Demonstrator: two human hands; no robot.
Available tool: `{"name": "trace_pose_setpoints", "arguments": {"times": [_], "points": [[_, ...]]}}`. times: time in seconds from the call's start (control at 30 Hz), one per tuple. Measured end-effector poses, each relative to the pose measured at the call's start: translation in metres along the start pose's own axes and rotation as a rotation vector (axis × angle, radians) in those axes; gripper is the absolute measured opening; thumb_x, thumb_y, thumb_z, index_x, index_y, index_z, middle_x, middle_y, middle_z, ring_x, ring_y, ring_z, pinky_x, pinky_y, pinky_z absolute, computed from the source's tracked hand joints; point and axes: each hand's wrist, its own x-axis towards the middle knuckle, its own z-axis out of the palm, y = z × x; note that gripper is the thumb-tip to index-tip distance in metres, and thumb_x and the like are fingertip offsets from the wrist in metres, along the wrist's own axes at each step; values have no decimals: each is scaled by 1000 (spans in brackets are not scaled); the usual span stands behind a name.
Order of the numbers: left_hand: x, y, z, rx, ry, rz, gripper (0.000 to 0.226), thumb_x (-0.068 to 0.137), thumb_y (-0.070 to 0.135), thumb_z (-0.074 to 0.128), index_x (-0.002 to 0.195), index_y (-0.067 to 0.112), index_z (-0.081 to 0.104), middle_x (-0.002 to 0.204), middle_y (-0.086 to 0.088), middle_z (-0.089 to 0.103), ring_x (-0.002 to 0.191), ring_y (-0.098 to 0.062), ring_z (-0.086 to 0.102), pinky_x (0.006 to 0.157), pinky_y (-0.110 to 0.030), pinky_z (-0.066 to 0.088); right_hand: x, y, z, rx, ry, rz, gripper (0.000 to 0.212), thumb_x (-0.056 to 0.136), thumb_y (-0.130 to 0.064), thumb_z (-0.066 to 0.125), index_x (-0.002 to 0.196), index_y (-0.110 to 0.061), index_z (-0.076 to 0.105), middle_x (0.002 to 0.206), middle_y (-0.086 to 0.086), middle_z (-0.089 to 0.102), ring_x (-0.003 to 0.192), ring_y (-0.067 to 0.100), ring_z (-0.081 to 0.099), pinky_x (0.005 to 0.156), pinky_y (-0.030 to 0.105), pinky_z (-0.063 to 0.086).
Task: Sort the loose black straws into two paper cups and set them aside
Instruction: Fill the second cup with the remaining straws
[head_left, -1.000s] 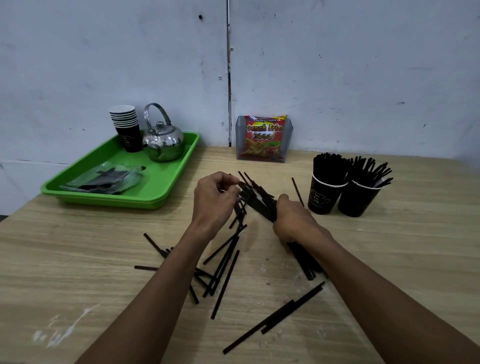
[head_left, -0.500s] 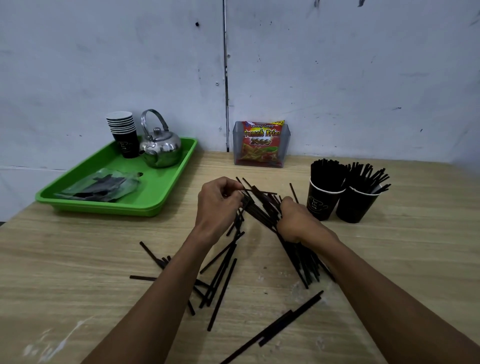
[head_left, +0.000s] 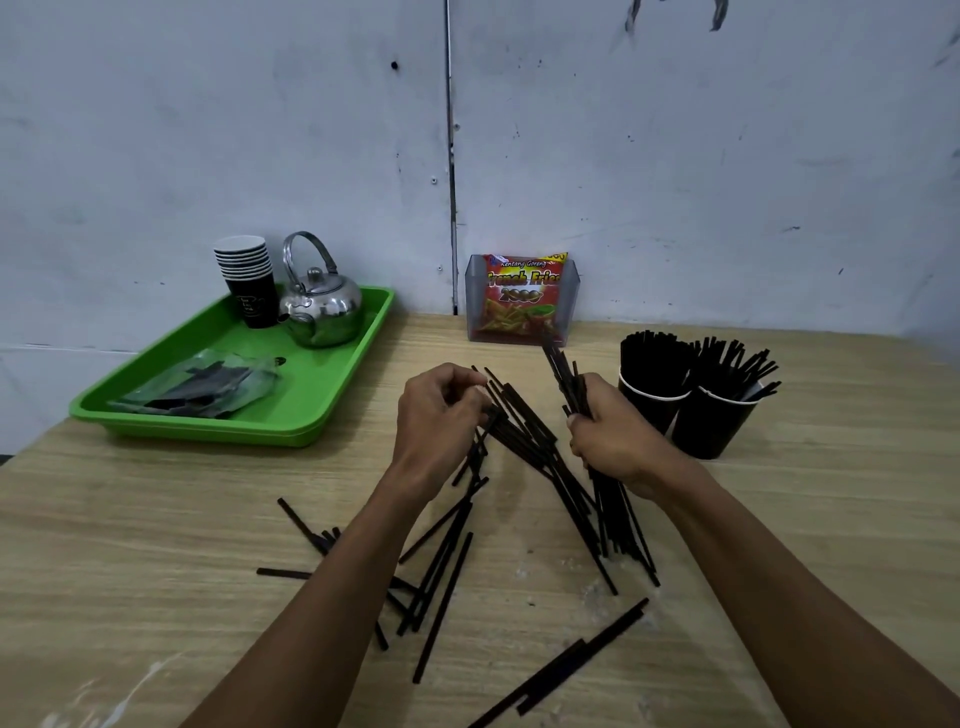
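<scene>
The right hand (head_left: 615, 441) is clamped round a bundle of straws (head_left: 613, 514), thin, stiff, matte black sticks whose long axis runs from the near edge of the table (head_left: 156, 519) steeply up toward the far edge, their upper ends fanning above the fist. The two paper cups (head_left: 685, 410) stand just beyond and to the right of that fist, near the table's far right corner, both already crammed with upright straws, so the right hand is plainly the nearer one for any drop-in. The left hand (head_left: 441, 415) pinches the top ends of a second slanting sheaf (head_left: 519, 431) at the middle of the table, fingers curled together on them. More loose straws (head_left: 441, 571) lie flat and crossed on the pale wood-grain top toward the near edge. At the far left corner sits a glossy green tray (head_left: 322, 410) carrying a stack of cups (head_left: 249, 280) and a shiny metal kettle (head_left: 322, 306). A snack packet (head_left: 522, 296) stands against the wall at the far edge.
</scene>
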Motion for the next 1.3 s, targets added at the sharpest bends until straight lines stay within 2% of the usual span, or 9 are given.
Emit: {"name": "trace_pose_setpoints", "arguments": {"times": [0.23, 0.43, 0.57, 0.67, 0.8, 0.93, 1.1, 1.2, 1.3], "points": [[13, 35, 20, -365, -61, -314, 25, 99, 34, 49, 99, 14, 63, 80, -8, 72, 66, -18, 67, 53, -28, 51, -6, -4, 0, 433, 2, -200, 31, 100, -2, 40, 114, -28, 50, 79, -1, 48, 61, 9, 50, 55, 26, 43], [-4, 31, 40, -297, -130, -411, 33, 100, 41, 44, 99, 14, 63, 81, -8, 69, 67, -19, 64, 56, -29, 48, -7, -9, -1, 672, 176, -242, 35, 96, 8, 36, 110, -21, 49, 81, 0, 54, 50, 7, 38, 44, 23, 31], [-19, 20, 50, -247, -161, -413, 34, 99, 42, 44, 100, 14, 64, 83, -9, 69, 68, -19, 65, 61, -32, 49, -6, -10, -1, 744, 244, -260, 37, 93, 9, 36, 107, -23, 49, 79, 4, 50, 50, 8, 33, 44, 25, 26], [-28, 18, 57, -228, -202, -389, 37, 100, 43, 43, 104, 15, 66, 82, -7, 70, 69, -17, 65, 67, -35, 51, -6, -13, 2, 723, 279, -290, 32, 96, 6, 38, 115, -19, 46, 84, 6, 49, 51, 8, 35, 46, 23, 31], [-36, 19, 64, -191, -253, -378, 38, 100, 46, 42, 106, 19, 68, 80, 0, 70, 66, -8, 66, 61, -26, 48, -9, -16, 0, 692, 315, -362, 27, 97, 9, 40, 116, -10, 44, 88, 5, 49, 57, 11, 38, 51, 25, 38], [-38, 20, 69, -162, -268, -373, 42, 101, 47, 39, 109, 17, 66, 77, 3, 70, 61, -2, 66, 55, -20, 47, -10, -19, -7, 809, 309, -361, 36, 97, 13, 36, 110, -19, 49, 85, 2, 45, 56, 9, 38, 51, 27, 35], [-38, 23, 76, -194, -237, -385, 40, 102, 43, 40, 107, 12, 66, 87, -8, 69, 83, -19, 63, 75, -34, 47, -8, -14, -9, 882, 364, -346, 32, 100, 7, 37, 115, -18, 49, 80, -3, 45, 52, 6, 36, 46, 21, 34], [-35, 24, 77, -177, -165, -365, 37, 102, 38, 42, 103, 10, 68, 96, -12, 69, 88, -18, 62, 75, -30, 44, -7, -9, -13, 852, 412, -372, 22, 103, -2, 38, 109, -20, 49, 63, -12, 42, 48, 5, 34, 44, 20, 33], [-30, 27, 76, -135, -100, -295, 33, 102, 33, 44, 102, 11, 69, 99, -5, 67, 90, -11, 58, 72, -23, 41, -9, -6, -20, 872, 432, -393, 17, 103, -5, 40, 103, -21, 48, 59, -13, 41, 47, 6, 32, 43, 20, 31]]}}
